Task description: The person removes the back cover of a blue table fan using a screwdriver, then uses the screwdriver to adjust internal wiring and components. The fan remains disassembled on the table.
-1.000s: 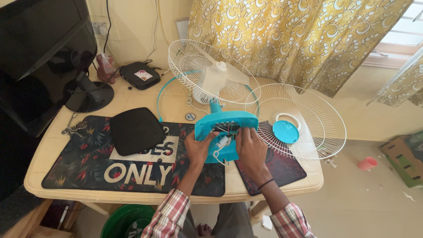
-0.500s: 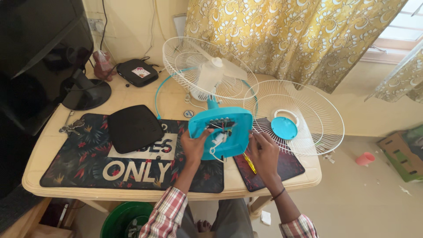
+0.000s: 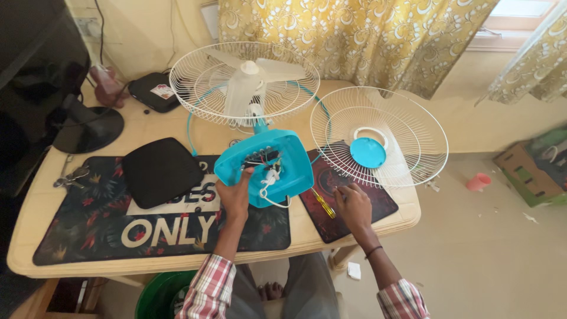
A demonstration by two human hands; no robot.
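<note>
- Table (image 3: 147, 127): cream-coloured top with rounded corners, set against a pale wall. Yellow patterned curtains (image 3: 348, 35) hang behind its far edge; a window corner shows at upper right.
- Fan base (image 3: 266, 166): turquoise, upturned near the middle of the table's front half, underside open with wires and white connectors exposed. Its stem leads to the rear fan guard (image 3: 245, 82), white wire, with the white blades inside, lying toward the far edge.
- Left hand (image 3: 235, 198): grasps the near left rim of the fan base, thumb at the wiring cavity.
- Right hand (image 3: 352, 207): rests on the dark red mat (image 3: 378, 204) near the table's front right corner, fingers curled downward. It is touching the mat; whether it grips anything cannot be told.
- Screwdriver (image 3: 323, 203): yellow handle, lying on the red mat just left of the right hand, apart from it.
- Front fan guard (image 3: 379, 136): white wire with a turquoise centre cap, lying flat at the right edge, overhanging it.
- Large dark floral mat (image 3: 88, 227) with white lettering covers the front left portion; a black square pouch (image 3: 160, 171) lies on it.
- Left edge: keys (image 3: 69, 176); a black monitor stand (image 3: 88, 127) behind them. A black box (image 3: 155, 91) sits at the far left.
- Floor (image 3: 490, 260): pale beige, with a pink cup (image 3: 477, 181) and a cardboard box (image 3: 531, 171) at right. A green bin (image 3: 159, 295) stands under the front edge.
</note>
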